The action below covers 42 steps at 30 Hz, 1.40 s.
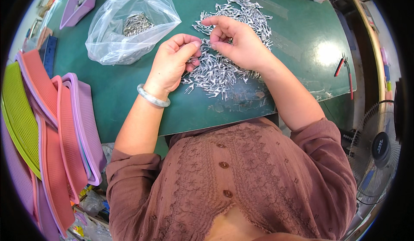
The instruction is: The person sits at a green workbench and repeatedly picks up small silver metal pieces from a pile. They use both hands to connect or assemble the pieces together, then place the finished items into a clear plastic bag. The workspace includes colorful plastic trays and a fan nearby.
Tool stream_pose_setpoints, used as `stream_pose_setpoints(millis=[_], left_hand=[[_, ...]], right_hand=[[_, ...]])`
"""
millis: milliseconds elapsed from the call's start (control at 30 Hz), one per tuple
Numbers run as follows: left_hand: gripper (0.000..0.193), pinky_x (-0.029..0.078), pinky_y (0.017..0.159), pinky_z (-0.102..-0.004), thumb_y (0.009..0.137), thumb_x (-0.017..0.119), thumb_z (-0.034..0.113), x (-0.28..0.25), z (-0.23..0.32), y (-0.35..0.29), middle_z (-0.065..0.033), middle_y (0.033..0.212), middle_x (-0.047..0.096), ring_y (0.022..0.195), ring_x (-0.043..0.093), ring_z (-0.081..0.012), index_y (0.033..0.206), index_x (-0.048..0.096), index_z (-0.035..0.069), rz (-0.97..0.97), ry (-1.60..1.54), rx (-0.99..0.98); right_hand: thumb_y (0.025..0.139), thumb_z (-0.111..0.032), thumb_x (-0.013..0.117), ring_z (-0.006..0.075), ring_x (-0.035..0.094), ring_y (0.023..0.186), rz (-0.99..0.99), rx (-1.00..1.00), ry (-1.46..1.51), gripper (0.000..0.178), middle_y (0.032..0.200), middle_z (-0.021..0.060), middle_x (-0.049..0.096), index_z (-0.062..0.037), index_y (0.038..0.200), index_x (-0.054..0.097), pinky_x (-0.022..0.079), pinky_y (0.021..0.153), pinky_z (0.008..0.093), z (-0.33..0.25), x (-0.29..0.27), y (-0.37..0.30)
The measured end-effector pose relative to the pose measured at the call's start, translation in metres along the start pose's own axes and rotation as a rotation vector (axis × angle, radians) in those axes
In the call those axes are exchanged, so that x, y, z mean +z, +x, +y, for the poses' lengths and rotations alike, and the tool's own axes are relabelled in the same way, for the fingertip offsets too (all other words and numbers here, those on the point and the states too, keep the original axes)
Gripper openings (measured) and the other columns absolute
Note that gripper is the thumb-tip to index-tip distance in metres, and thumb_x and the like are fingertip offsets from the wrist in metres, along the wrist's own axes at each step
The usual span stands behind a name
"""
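Hands, two, bare, apart from each other, upper centre of the frame, above the pile.
– Left hand (pixel 179 57): thumb brought against the bent forefinger; fingers closed on small metal pieces, a silvery bit showing among the curled lower fingers. Pale bangle (pixel 153 96) at the wrist.
– Right hand (pixel 241 42): forefinger stretched outward, thumb and remaining fingers bent inward; whether anything is pinched there cannot be told.

Pile of small metal pieces (pixel 222 77): silvery, slender, forked, loose and overlapping; upper centre of the frame, under and around both hands, spreading toward the upper edge.

Tabletop (pixel 116 83): green, its near edge scuffed, with strips of clear tape beside the pile.

Plastic bag (pixel 108 29): clear, mouth open, upper left, near the left hand; holds a heap of similar pieces (pixel 138 24).

Tray (pixel 76 9): lavender, angular, upper left corner; contents grey, too small to identify.

Baskets, several, nested and leaning, left edge: lime green (pixel 19 116), salmon pink (pixel 58 172), lavender (pixel 88 124); sides perforated.

Hand tool (pixel 339 67): red handles spread, right side, near the tabletop's edge.

Fan (pixel 375 150): wire guard, dark hub, lower right.

Garment (pixel 241 167): brown, buttoned, embroidered front, sleeves pushed up; lower centre.
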<state>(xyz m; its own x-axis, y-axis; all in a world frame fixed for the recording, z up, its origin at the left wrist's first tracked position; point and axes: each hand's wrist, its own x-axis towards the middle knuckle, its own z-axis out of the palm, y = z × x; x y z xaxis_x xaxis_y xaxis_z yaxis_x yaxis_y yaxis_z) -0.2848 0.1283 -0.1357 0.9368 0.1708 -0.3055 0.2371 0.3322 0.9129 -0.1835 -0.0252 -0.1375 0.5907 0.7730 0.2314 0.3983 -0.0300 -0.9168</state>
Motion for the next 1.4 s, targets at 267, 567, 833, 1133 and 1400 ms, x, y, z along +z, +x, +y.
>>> stream_pose_setpoints(millis=[267,567,833,1133,1400], left_hand=[[0.009,0.036,0.047,-0.0177,0.085,0.055,0.013,0.002,0.0,-0.004,-0.0011,0.071,0.055,0.057,0.049,-0.0075,0.085,0.057,0.005,-0.019,0.056,0.019],[0.007,0.036,0.048,-0.0185,0.084,0.056,0.011,0.002,0.0,-0.004,-0.0013,0.07,0.055,0.057,0.049,-0.0081,0.082,0.057,0.005,-0.02,-0.103,0.022],[0.006,0.036,0.048,-0.0187,0.084,0.056,0.01,0.003,-0.001,-0.005,-0.0013,0.07,0.055,0.057,0.049,-0.008,0.081,0.057,0.005,-0.028,-0.104,0.002],[0.006,0.036,0.048,-0.0186,0.083,0.057,0.01,0.004,0.0,-0.005,-0.0009,0.07,0.055,0.057,0.049,-0.0077,0.08,0.056,0.005,-0.057,-0.084,-0.025],[0.008,0.04,0.048,-0.018,0.079,0.062,0.01,0.003,-0.003,-0.005,-0.0022,0.072,0.058,0.058,0.054,-0.008,0.082,0.058,0.003,-0.077,-0.097,-0.01]], right_hand=[[0.078,0.005,0.053,0.0072,0.051,0.069,-0.029,-0.025,0.174,0.037,0.077,0.0011,0.054,0.0015,0.115,0.048,0.043,0.063,0.0213,-0.002,0.001,0.0],[0.081,0.002,0.053,0.0096,0.055,0.081,0.044,0.127,0.418,0.035,0.085,0.0039,0.058,0.0023,0.115,0.048,0.045,0.076,0.0231,-0.01,-0.005,0.001],[0.083,0.001,0.051,0.0081,0.054,0.083,0.009,0.135,0.369,0.036,0.09,0.0033,0.057,-0.0008,0.119,0.047,0.046,0.078,0.0226,-0.011,-0.006,0.0],[0.08,0.0,0.056,0.0079,0.055,0.079,0.054,0.129,0.378,0.033,0.082,0.003,0.06,0.0034,0.113,0.05,0.045,0.073,0.0218,-0.008,-0.005,0.0],[0.081,-0.001,0.058,0.0087,0.056,0.08,0.061,0.087,0.341,0.034,0.084,0.0042,0.061,0.0027,0.114,0.049,0.046,0.074,0.022,-0.008,-0.004,0.0]])
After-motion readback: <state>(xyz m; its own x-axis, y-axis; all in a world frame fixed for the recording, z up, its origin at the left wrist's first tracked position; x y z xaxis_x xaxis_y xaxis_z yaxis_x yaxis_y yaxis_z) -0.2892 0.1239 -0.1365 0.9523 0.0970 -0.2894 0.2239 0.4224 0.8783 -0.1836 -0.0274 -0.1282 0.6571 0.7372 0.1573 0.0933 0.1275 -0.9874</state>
